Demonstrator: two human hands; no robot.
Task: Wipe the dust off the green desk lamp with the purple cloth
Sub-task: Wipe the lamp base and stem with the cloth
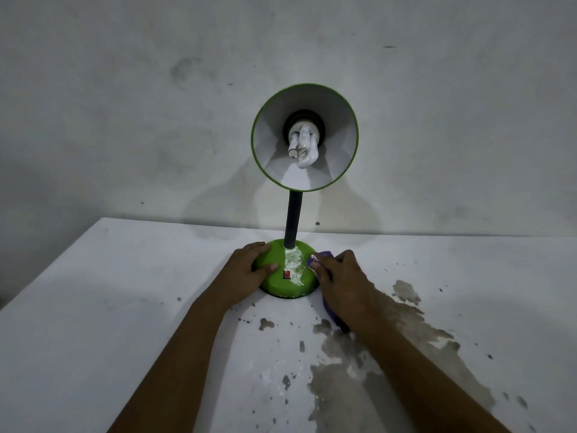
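Observation:
The green desk lamp (pixel 282 284) stands upright on the white table (pixel 109 307), its shade (pixel 304 137) facing me with a white bulb inside and a black neck below. White dust streaks run down the middle of its round green base, beside a small red switch. My left hand (pixel 249 270) grips the left side of the base. My right hand (pixel 338 281) presses the purple cloth (pixel 315 259) against the base's right side; most of the cloth is hidden under the hand, with a tail trailing below the wrist.
A grey wall (pixel 156 120) rises right behind the lamp. The table's paint is chipped in dark patches (pixel 359 354) to the front right. The table's left edge slants away at the left.

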